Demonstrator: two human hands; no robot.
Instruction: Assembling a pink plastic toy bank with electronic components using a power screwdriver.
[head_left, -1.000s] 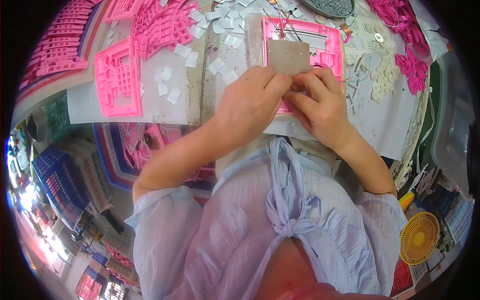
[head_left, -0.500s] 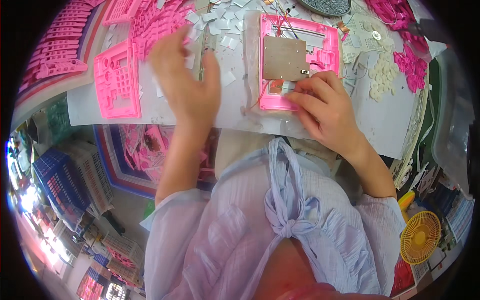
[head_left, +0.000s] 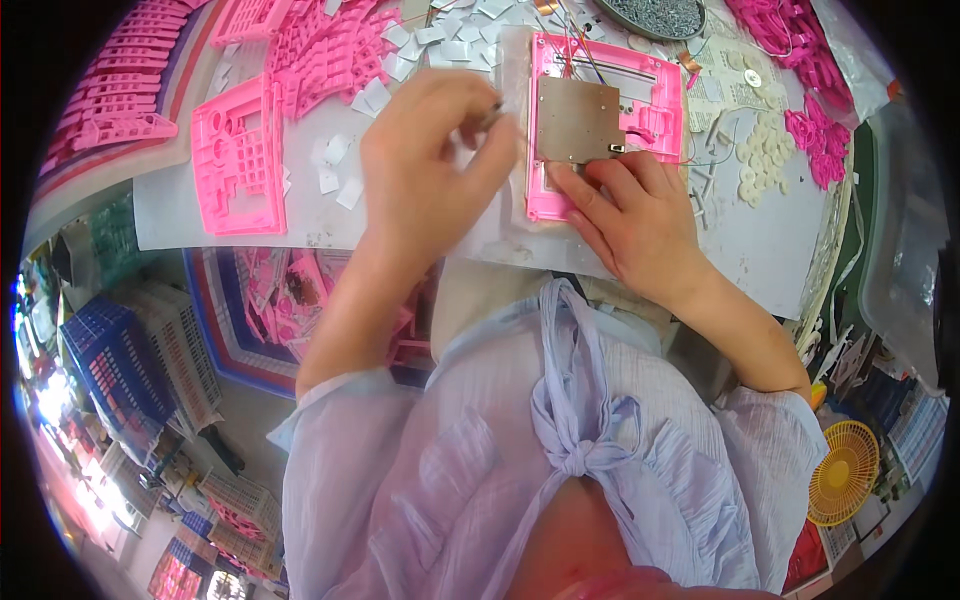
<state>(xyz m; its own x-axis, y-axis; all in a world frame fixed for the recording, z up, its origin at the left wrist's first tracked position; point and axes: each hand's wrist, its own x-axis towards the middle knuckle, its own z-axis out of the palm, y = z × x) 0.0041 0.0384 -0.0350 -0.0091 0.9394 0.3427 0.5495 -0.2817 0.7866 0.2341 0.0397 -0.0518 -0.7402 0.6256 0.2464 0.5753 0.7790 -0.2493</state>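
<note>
A pink plastic frame (head_left: pixel 650 95) lies on the table in front of me, with a grey metal plate (head_left: pixel 578 122) set into it and thin wires across its top. My right hand (head_left: pixel 630 215) rests on the frame's lower edge, fingertips pressing near the plate's bottom corner. My left hand (head_left: pixel 430 165) hovers just left of the frame, its fingers pinched on a small white piece (head_left: pixel 487 115) that is mostly hidden.
Another pink frame (head_left: pixel 238 155) lies at the left, with piles of pink parts (head_left: pixel 110 90) beyond it. Small white squares (head_left: pixel 340 170) are scattered over the white sheet. White discs (head_left: pixel 765 160) and more pink parts (head_left: pixel 815 135) sit right. Blue crates (head_left: pixel 110 360) stand below left.
My left hand left the frame, reached out left to the white squares, and has come back beside the frame with a small piece pinched. My right hand stayed on the frame.
</note>
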